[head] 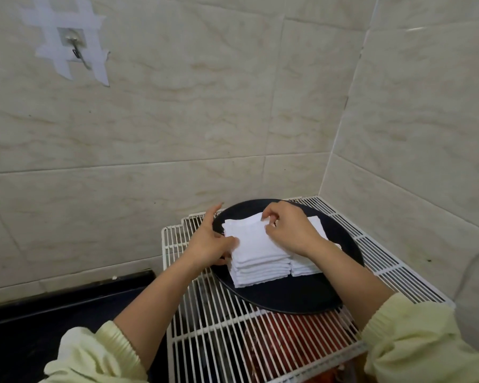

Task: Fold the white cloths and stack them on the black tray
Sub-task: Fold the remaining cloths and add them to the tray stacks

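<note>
The top cloth (pixel 249 233) is lying flat on the left stack (pixel 260 269) of folded cloths on the black tray (pixel 288 295). Its long axis seems to be running from near right to far left. The right hand (pixel 291 230) is pinching its far right corner with curled fingers (pixel 268 215). The left hand (pixel 209 241) is pressing its thumb on the left edge, forefinger straight; whether its lower fingers are gripping is unclear. The tray is sitting on a white wire rack (pixel 219 327) beside a dark counter (pixel 39 313), in a corner of tiled walls (pixel 177 120).

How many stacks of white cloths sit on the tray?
2: left stack on the tray, gripped by the left hand and right hand; right stack beside it, partly behind the right wrist.
</note>
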A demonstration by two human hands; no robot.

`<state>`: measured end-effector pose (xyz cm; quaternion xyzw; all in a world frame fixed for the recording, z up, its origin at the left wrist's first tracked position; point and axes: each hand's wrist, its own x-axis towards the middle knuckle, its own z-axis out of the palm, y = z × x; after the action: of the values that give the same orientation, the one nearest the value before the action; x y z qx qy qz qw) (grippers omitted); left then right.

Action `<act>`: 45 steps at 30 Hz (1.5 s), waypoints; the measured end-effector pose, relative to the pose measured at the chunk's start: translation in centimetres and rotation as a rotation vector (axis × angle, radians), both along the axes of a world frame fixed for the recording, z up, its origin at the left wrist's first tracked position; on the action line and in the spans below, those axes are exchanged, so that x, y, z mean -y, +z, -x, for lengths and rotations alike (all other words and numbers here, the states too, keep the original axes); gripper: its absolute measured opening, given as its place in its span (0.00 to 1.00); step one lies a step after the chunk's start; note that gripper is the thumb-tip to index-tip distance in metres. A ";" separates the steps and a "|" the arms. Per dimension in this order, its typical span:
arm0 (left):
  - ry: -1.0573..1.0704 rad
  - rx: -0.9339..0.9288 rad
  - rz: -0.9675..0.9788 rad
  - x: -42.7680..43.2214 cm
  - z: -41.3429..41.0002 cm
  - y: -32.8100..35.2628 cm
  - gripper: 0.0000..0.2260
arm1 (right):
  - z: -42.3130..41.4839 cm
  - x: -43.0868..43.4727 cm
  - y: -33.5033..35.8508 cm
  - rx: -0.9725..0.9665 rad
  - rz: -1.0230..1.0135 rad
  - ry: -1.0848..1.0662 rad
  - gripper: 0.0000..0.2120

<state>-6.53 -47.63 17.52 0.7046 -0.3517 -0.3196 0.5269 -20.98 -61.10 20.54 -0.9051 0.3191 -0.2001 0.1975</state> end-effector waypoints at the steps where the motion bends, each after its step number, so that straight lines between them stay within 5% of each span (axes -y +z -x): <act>1: -0.022 0.065 -0.003 0.1 0.2 -0.2 0.35 | -0.1 0.0 -0.3 -0.067 0.017 0.017 0.10; 6: -0.064 0.225 -0.097 0.6 0.6 -0.7 0.23 | -0.2 0.0 -1.2 -0.195 0.036 0.009 0.12; 14: -0.066 0.371 -0.117 0.6 0.6 -0.4 0.23 | 0.0 -0.2 -1.0 -0.203 0.064 0.029 0.13; 23: 0.271 0.610 -0.092 -5.4 -2.8 1.3 0.17 | -4.4 -5.6 1.4 -0.097 0.156 0.206 0.13; 33: 0.604 0.642 -0.368 -27.3 -8.6 -2.0 0.14 | -16.0 -23.9 -1.5 -0.250 0.213 0.588 0.18; 45: 0.943 0.504 -0.559 -61.9 -9.3 -8.3 0.12 | -23.6 -57.3 -7.9 -0.275 0.214 0.904 0.18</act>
<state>2.73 14.28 9.22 0.9505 -0.0180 0.0450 0.3068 2.62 -3.80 12.68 -0.9864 -0.1053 -0.0047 0.1263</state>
